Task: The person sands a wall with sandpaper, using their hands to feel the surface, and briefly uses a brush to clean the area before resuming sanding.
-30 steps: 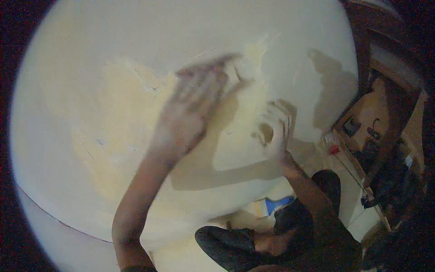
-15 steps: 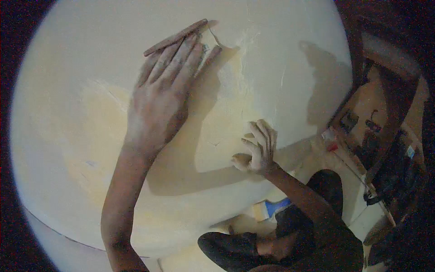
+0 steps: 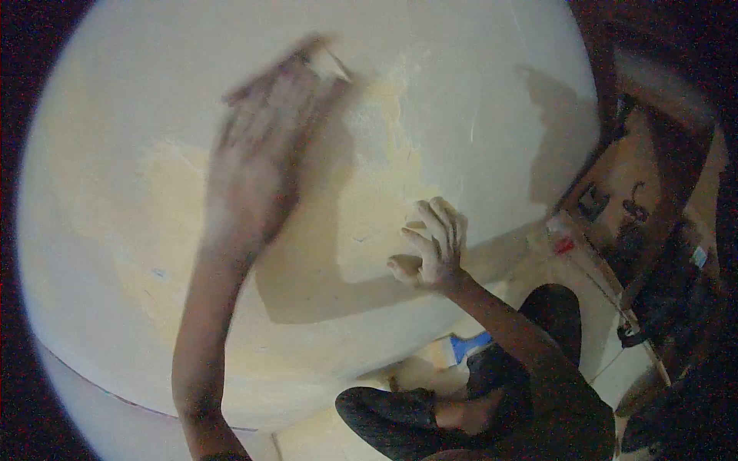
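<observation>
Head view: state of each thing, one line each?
left hand: motion-blurred, flat against the wall, pressing a sanding block
sanding block: under the left fingertips, blurred
right hand: fingers curled, resting on the wall, holding nothing visible
wall: pale, with a yellowish patched area and cracks
blue object: on the floor below, partly hidden

A blurred left hand (image 3: 265, 146) presses a scraper (image 3: 319, 54) to the wall (image 3: 461, 84); the right hand (image 3: 432, 246) braces lower.

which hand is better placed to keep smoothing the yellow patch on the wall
Left. The left hand is flat against the wall with the scraping tool under its fingertips, at the top of the yellow patch. The right hand only rests its fingers lower down, apparently empty.
</observation>
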The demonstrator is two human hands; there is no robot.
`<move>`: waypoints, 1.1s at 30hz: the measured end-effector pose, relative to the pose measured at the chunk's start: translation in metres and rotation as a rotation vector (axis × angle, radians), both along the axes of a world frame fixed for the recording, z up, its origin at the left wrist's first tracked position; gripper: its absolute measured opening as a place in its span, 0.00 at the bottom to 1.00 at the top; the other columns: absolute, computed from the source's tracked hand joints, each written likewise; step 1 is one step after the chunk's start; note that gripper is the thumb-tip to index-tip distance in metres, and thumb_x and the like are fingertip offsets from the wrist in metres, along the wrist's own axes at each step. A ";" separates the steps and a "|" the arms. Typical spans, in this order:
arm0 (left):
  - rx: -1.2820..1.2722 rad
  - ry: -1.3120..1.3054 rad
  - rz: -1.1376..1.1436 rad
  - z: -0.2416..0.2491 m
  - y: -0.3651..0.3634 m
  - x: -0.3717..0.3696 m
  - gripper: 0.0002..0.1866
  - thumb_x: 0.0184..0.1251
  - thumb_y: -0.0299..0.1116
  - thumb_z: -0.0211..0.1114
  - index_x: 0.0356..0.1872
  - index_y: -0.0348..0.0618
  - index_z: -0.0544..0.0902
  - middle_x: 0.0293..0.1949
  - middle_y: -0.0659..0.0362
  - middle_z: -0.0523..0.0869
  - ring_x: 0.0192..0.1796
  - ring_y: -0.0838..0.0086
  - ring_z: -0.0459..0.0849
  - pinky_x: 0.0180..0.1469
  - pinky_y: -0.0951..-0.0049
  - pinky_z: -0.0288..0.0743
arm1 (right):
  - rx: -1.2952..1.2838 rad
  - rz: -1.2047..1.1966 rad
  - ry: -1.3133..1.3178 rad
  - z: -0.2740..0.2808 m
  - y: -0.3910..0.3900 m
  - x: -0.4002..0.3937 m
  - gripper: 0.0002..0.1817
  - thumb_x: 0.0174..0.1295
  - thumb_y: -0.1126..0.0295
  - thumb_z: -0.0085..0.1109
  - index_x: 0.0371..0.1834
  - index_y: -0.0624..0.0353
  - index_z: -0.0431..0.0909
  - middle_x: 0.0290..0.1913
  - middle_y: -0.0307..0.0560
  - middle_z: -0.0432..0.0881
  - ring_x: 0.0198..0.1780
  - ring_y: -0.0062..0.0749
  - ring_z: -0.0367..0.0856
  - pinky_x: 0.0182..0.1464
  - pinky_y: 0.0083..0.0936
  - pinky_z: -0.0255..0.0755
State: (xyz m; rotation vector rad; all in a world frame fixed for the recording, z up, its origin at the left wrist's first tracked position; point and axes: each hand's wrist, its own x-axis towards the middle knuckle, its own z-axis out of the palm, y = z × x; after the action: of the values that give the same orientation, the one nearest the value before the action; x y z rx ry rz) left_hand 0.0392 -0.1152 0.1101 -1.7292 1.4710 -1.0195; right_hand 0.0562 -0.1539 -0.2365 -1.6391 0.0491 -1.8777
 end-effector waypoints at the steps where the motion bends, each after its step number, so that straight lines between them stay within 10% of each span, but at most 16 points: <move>1: -0.054 -0.121 -0.029 0.006 -0.001 0.001 0.42 0.62 0.24 0.63 0.81 0.45 0.65 0.81 0.55 0.66 0.82 0.62 0.64 0.83 0.53 0.57 | 0.000 -0.001 0.006 0.000 0.000 -0.001 0.33 0.64 0.40 0.69 0.64 0.47 0.75 0.75 0.57 0.71 0.76 0.61 0.66 0.68 0.64 0.61; 8: 0.092 0.017 0.009 -0.021 0.012 -0.003 0.39 0.73 0.43 0.64 0.82 0.45 0.63 0.81 0.49 0.65 0.82 0.52 0.62 0.84 0.49 0.50 | 0.010 -0.013 0.009 -0.005 0.001 0.003 0.30 0.64 0.41 0.69 0.63 0.45 0.76 0.75 0.56 0.71 0.76 0.60 0.66 0.68 0.63 0.61; 13: 0.077 0.358 0.029 -0.053 0.018 0.001 0.49 0.63 0.54 0.73 0.83 0.52 0.61 0.83 0.48 0.60 0.85 0.48 0.56 0.85 0.42 0.43 | -0.002 0.012 0.006 -0.006 -0.005 0.004 0.32 0.62 0.42 0.71 0.63 0.46 0.75 0.75 0.57 0.70 0.77 0.61 0.65 0.70 0.66 0.58; 17: 0.094 0.058 0.017 -0.032 0.003 -0.007 0.50 0.66 0.60 0.69 0.84 0.49 0.60 0.82 0.48 0.62 0.84 0.50 0.58 0.86 0.47 0.45 | 0.023 0.017 0.007 -0.010 -0.005 0.003 0.32 0.61 0.43 0.72 0.62 0.46 0.76 0.75 0.57 0.70 0.77 0.61 0.64 0.70 0.68 0.57; 24: 0.210 0.316 0.124 -0.049 0.021 -0.003 0.54 0.58 0.60 0.76 0.83 0.54 0.61 0.83 0.50 0.61 0.85 0.51 0.56 0.85 0.43 0.44 | -0.008 -0.005 0.017 -0.007 -0.003 0.002 0.31 0.60 0.43 0.72 0.61 0.47 0.77 0.75 0.57 0.70 0.77 0.60 0.64 0.68 0.67 0.58; 28: -0.136 0.019 -0.118 0.016 0.002 -0.003 0.55 0.53 0.57 0.78 0.82 0.53 0.64 0.83 0.51 0.61 0.84 0.51 0.57 0.85 0.42 0.45 | 0.016 -0.002 0.022 -0.006 0.003 0.000 0.31 0.59 0.43 0.73 0.59 0.47 0.77 0.75 0.56 0.71 0.76 0.59 0.65 0.68 0.67 0.58; 33: 0.187 0.205 0.161 -0.038 0.040 -0.015 0.52 0.61 0.67 0.71 0.82 0.51 0.65 0.80 0.49 0.66 0.83 0.53 0.60 0.85 0.46 0.48 | -0.029 -0.069 0.020 0.002 -0.004 -0.005 0.28 0.65 0.46 0.68 0.58 0.53 0.74 0.71 0.62 0.71 0.73 0.60 0.67 0.67 0.65 0.61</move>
State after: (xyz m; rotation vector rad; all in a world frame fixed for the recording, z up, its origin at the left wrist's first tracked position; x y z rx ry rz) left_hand 0.0239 -0.0756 0.0723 -1.8222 1.4720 -0.6163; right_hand 0.0515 -0.1578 -0.2342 -1.6961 0.0884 -1.9220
